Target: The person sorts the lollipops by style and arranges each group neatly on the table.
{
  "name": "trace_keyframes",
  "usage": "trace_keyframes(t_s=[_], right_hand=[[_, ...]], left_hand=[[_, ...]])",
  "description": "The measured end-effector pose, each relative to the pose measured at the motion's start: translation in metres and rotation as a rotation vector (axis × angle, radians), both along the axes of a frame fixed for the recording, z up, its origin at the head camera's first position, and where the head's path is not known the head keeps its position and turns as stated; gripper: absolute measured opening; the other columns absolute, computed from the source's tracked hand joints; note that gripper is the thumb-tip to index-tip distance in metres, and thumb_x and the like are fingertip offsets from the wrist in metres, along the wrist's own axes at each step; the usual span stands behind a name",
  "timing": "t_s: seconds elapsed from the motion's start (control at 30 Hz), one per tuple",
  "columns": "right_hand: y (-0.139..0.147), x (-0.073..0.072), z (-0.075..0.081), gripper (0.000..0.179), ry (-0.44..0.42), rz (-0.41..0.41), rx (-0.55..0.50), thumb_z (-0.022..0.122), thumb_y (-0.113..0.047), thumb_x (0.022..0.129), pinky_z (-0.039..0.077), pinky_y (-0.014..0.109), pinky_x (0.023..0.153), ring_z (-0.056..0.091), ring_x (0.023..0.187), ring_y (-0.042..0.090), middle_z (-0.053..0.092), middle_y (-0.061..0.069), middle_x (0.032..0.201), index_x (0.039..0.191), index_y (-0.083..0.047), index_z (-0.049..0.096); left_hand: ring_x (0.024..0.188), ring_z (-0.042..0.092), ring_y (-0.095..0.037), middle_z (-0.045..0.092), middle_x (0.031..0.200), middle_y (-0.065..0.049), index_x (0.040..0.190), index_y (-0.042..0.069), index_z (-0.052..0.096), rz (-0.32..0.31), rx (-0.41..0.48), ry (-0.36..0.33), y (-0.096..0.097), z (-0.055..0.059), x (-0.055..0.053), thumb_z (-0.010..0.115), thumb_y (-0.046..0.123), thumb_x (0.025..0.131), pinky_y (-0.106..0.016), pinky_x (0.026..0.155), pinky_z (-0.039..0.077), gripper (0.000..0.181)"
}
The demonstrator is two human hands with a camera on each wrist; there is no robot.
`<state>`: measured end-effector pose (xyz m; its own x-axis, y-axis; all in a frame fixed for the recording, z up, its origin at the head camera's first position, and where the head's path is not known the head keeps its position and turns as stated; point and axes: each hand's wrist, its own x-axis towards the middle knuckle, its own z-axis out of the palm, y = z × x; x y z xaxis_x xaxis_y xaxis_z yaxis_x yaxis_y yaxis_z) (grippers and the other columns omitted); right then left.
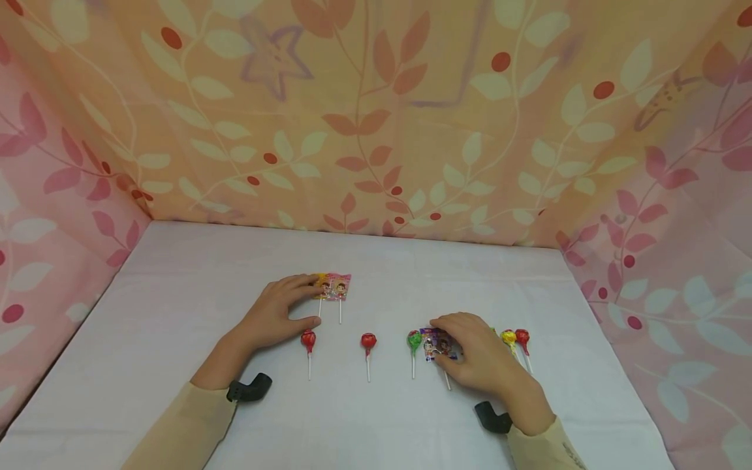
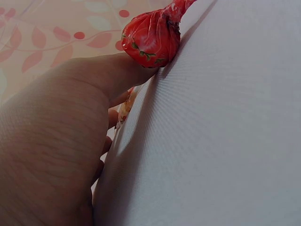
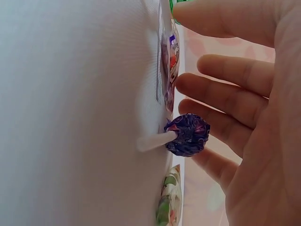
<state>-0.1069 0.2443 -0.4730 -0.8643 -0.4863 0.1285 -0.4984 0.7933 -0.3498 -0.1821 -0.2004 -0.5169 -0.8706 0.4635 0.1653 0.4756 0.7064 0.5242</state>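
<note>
The middle red lollipop point(image 1: 368, 341) lies on the white cloth point(image 1: 364, 418) between the two hands, which are well apart; places here are given from it.

To its left, the left hand point(image 1: 276, 308) is loosely spread, fingertips over a yellow-wrapped lollipop point(image 1: 324, 286), with no grip showing; whether they press cannot be told. To its right, the right hand point(image 1: 478, 349) arches palm down, fingers fairly straight and parted, closed round nothing. Its fingers lie by a purple flat-packet lollipop point(image 1: 431, 346), and a round purple lollipop point(image 3: 190, 134) sits beneath the palm, probably hidden from above by that arch.

Left of the middle red lollipop and farther from the person, a pink-wrapped lollipop point(image 1: 341, 287) lies against the yellow one; their flat packets probably let them rest side by side without rolling. Directly left is another red lollipop point(image 1: 308, 339), just beside the left thumb.

Directly right is a green lollipop point(image 1: 414, 340); farther right, past the right hand, a yellow lollipop point(image 1: 508, 337) touches a third red one point(image 1: 522, 337). Sticks point toward the person, which seems to leave the wrapped heads uppermost in view.
</note>
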Motion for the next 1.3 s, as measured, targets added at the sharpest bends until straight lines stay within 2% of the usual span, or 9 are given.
trace_keyframes(t_s=[0.5, 0.93, 1.3], right_hand=[[0.0016, -0.0008, -0.0018, 0.060, 0.008, 0.018, 0.011, 0.086, -0.030, 0.088, 0.046, 0.056, 0.119, 0.061, 0.136, 0.024, 0.070, -0.002, 0.141, 0.144, -0.015, 0.070], [-0.0005, 0.0025, -0.0014, 0.070, 0.030, -0.013, 0.085, 0.089, -0.040, 0.082, 0.044, 0.060, 0.120, 0.058, 0.139, 0.025, 0.068, -0.004, 0.145, 0.147, -0.022, 0.069], [-0.0035, 0.0028, -0.0005, 0.069, 0.026, -0.034, 0.083, 0.090, -0.038, 0.082, 0.048, 0.059, 0.117, 0.059, 0.138, 0.026, 0.068, -0.004, 0.143, 0.146, -0.022, 0.070]], left_hand=[[0.157, 0.039, -0.031, 0.050, 0.167, -0.002, 0.153, 0.027, 0.066, -0.006, 0.012, 0.010, -0.0005, 0.0003, 0.0013, 0.086, 0.047, 0.093, -0.062, 0.124, 0.029, 0.066], [0.156, 0.040, -0.033, 0.050, 0.167, -0.004, 0.151, 0.027, 0.067, -0.012, 0.031, 0.010, 0.0007, 0.0027, 0.0017, 0.087, 0.046, 0.093, -0.062, 0.124, 0.029, 0.064], [0.156, 0.040, -0.034, 0.050, 0.167, -0.005, 0.151, 0.027, 0.068, -0.006, 0.032, 0.013, 0.0001, 0.0024, 0.0024, 0.087, 0.045, 0.093, -0.064, 0.124, 0.029, 0.064]])
